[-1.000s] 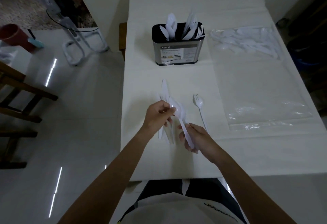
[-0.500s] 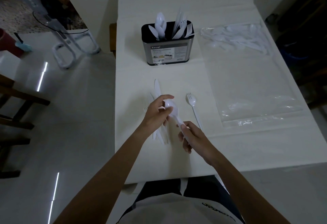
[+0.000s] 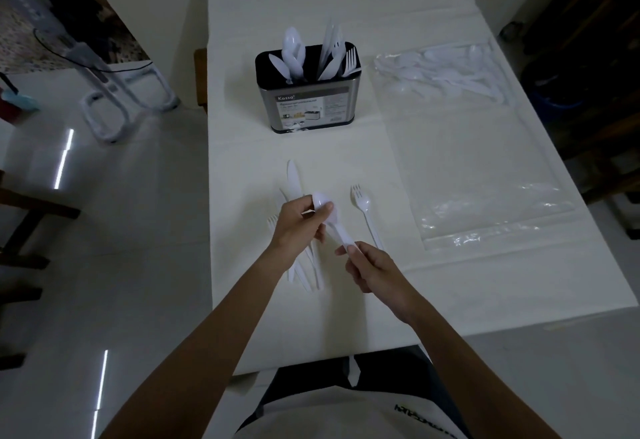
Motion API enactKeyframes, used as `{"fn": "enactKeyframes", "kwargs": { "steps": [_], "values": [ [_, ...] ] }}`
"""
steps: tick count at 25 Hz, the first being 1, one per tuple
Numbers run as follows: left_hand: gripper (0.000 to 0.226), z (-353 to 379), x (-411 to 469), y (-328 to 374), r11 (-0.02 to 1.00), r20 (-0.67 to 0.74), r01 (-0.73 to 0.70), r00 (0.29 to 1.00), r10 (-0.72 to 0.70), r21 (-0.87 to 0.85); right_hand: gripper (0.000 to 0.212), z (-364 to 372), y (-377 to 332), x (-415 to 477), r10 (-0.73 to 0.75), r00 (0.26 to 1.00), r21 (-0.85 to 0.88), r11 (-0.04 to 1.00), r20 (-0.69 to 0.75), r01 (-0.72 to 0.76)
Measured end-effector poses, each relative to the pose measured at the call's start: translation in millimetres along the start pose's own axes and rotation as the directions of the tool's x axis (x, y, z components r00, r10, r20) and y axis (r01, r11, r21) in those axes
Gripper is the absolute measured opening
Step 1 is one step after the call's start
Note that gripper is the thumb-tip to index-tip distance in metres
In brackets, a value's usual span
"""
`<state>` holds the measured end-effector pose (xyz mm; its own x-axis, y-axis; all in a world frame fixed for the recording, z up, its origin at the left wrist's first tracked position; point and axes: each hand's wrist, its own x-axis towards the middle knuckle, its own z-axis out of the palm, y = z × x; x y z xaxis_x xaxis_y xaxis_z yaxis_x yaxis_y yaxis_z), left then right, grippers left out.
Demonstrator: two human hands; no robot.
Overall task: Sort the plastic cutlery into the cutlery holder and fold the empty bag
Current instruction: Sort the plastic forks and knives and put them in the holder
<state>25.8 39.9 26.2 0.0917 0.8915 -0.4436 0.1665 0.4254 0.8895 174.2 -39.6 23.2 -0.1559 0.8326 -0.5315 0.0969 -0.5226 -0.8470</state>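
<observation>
I have one white plastic spoon (image 3: 330, 222) between my two hands, held just above the desk (image 3: 242, 300). My left hand (image 3: 298, 229) has its grip closed on the bowl end: thumb and forefinger pinch the rim of the bowl, and the other fingers curl in under it. My right hand (image 3: 372, 270) has its grip closed on the handle end, thumb lying along the top of the handle with the fingers folded beneath. The spoon runs on a slant from upper left to lower right, bowl away from me.

Under my left hand, on the desk, lies a small heap of loose cutlery (image 3: 304, 272): the blade of a knife (image 3: 293, 177) points out past my knuckles toward the holder, fork tines show at the left of my wrist, and several handles fan out toward me. How many pieces are in that heap I cannot tell. A single fork (image 3: 363, 213) lies by itself just to the right of the spoon, tines away from me, touching neither hand.

The cutlery holder (image 3: 310, 106) stands upright farther back at the middle of the desk, with spoons in its left part and knives and a fork in its right part. To its right, the clear plastic bag (image 3: 485, 175) lies flat, with more white cutlery (image 3: 446, 73) bunched at its far end.
</observation>
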Motion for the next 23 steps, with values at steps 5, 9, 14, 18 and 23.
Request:
{"fn": "enactKeyframes", "kwargs": {
  "steps": [5,9,14,18,23],
  "values": [
    [0.018,-5.1,16.9,17.6,0.995,-0.129,-0.096,0.987,0.094,-0.012,0.028,-11.7,-10.1,18.7,-0.061,0.998,-0.07,0.996,-0.029,0.059],
    [0.018,-33.6,40.6,48.7,0.962,-0.255,-0.257,0.928,0.272,0.089,0.023,-33.2,-35.5,53.2,-0.264,0.953,-0.347,0.916,-0.15,0.199],
    [0.014,-74.9,67.6,112.3,0.897,-0.391,-0.42,0.808,0.44,0.142,0.053,-68.4,-102.4,120.0,-0.439,0.887,-0.618,0.739,-0.139,0.269],
    [0.02,-94.0,91.6,166.3,0.812,-0.434,-0.494,0.686,0.584,0.311,0.079,-84.3,-145.8,167.2,-0.495,0.865,-0.712,0.637,-0.084,0.295],
    [0.026,-98.4,122.2,200.5,0.72,-0.415,-0.578,0.588,0.694,0.384,0.091,-91.0,-164.4,201.3,-0.517,0.855,-0.69,0.632,-0.035,0.353]
  ]
}}
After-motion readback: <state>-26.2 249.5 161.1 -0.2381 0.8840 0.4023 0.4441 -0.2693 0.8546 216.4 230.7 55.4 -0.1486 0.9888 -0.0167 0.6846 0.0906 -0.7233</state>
